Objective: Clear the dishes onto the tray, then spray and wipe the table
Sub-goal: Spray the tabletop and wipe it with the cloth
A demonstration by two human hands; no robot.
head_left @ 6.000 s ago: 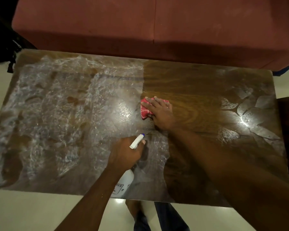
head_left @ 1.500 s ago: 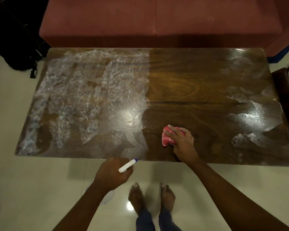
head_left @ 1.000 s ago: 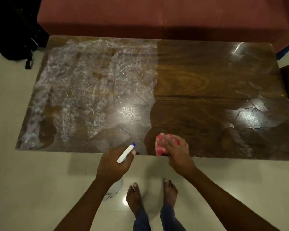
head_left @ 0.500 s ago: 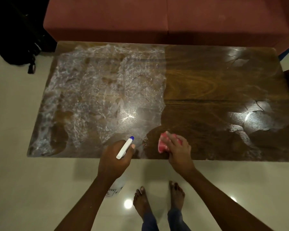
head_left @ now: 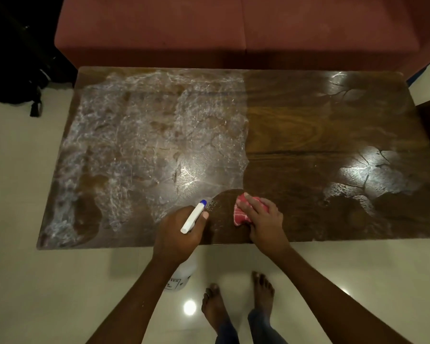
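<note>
Gripping spray bottle (head_left: 193,217) in left hand (head_left: 178,233), press cloth (head_left: 240,216) under flat-fingered right hand (head_left: 265,220), sweeping along front edge of table (head_left: 308,120) into foam (head_left: 147,135).

The left hand (head_left: 178,232) hides most of the spray bottle (head_left: 193,217); the right hand (head_left: 266,224) covers half the cloth (head_left: 240,216).
</note>
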